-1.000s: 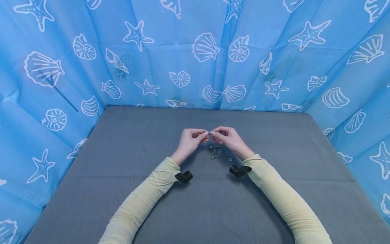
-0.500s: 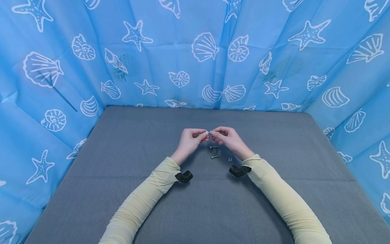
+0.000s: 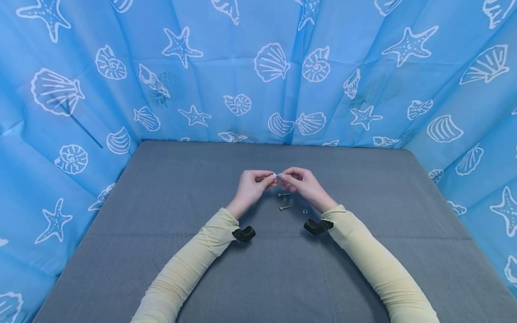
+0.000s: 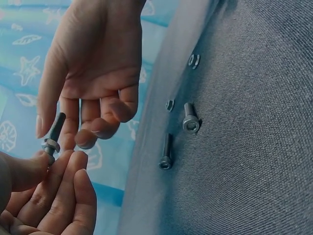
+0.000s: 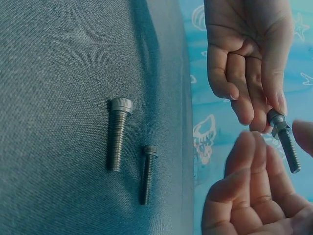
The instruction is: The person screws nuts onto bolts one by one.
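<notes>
Thumb and fingers of my left hand (image 3: 251,185) pinch the head of a socket-head bolt (image 4: 57,126), above the table. A hex nut (image 5: 280,129) sits on its shank, close to the head. My right hand (image 3: 304,181) is at the bolt's free end. In the right wrist view, its thumb (image 5: 304,137) and bent fingers stand apart on either side of the shank, with a gap showing. Below the hands, two more socket-head bolts, a thicker one (image 5: 119,134) and a thinner one (image 5: 148,175), lie on the grey cloth.
Two loose nuts, one nearer (image 4: 194,60) and one farther (image 4: 169,105), lie near the bolts in the left wrist view. Grey cloth covers the table (image 3: 181,260). A blue curtain (image 3: 226,80) with shell prints surrounds its back and sides. Each wrist wears a black camera mount (image 3: 244,233).
</notes>
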Tool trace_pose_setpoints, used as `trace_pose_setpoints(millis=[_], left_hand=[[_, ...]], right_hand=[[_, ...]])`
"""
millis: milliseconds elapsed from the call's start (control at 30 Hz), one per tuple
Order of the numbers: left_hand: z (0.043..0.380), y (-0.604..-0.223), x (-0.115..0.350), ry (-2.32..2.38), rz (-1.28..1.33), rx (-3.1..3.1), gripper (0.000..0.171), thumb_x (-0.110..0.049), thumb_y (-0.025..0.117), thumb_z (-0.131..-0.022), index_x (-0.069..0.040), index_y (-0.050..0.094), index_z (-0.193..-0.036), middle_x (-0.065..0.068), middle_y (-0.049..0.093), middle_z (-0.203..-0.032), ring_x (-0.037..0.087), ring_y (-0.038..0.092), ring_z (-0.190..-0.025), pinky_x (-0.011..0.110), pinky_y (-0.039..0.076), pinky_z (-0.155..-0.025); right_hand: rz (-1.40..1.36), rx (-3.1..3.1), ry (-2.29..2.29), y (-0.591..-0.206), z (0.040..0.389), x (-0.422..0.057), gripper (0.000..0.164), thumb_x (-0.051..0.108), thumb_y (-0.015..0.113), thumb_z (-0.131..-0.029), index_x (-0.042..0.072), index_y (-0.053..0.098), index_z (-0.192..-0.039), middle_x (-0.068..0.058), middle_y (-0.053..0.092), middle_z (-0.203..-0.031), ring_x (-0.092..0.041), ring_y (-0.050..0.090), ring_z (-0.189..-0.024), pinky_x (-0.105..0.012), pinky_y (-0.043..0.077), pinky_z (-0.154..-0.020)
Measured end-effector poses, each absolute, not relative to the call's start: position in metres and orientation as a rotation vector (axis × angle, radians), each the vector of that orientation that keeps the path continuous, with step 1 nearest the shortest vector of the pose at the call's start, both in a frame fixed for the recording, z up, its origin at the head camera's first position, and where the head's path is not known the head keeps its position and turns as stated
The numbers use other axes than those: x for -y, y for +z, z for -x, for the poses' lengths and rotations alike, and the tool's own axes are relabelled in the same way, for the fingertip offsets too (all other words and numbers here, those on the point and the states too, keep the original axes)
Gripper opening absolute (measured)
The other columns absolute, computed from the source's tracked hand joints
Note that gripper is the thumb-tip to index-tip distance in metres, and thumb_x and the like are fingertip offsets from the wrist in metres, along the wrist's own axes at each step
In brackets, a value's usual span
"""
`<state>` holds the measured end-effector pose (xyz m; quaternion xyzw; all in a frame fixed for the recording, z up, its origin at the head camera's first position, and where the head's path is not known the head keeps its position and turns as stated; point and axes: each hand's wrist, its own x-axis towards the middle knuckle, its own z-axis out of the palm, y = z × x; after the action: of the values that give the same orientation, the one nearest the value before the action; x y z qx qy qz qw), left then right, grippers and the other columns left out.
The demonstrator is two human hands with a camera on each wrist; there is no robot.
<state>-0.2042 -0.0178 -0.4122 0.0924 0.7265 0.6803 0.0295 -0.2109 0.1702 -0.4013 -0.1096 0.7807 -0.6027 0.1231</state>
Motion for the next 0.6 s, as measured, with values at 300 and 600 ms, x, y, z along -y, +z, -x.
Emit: trace_pose_setpoints(millis=[300, 600], left_hand=[[0.2024, -0.4112, 0.0177, 2.091, -0.305, -2.241, 0.022, -0.007, 0.065, -0.092, 0.007, 0.068, -0.108, 0.012, 0.072, -0.088, 0.018, 0.07, -0.08, 0.039, 0.057, -0.077], [0.202, -0.4107, 0.0166, 2.1, -0.277, -2.219, 0.021, -0.008, 0.065, -0.091, 0.005, 0.069, -0.107, 0.013, 0.072, -0.088, 0.019, 0.07, -0.08, 0.043, 0.055, -0.08]], right_hand=[[0.376, -2.297, -1.779, -0.4016, 0.2113, -0.1697, 0.025, 0.02, 0.064, -0.094, 0.0, 0.062, -0.111, -0.025, 0.063, -0.104, -0.022, 0.064, -0.084, -0.051, 0.05, -0.077], [0.388, -2.29, -1.807, -0.3999, 0.2102, -0.1701, 0.029, 0.018, 0.063, -0.095, -0.002, 0.059, -0.115, -0.02, 0.065, -0.101, -0.028, 0.063, -0.085, -0.047, 0.052, -0.074]])
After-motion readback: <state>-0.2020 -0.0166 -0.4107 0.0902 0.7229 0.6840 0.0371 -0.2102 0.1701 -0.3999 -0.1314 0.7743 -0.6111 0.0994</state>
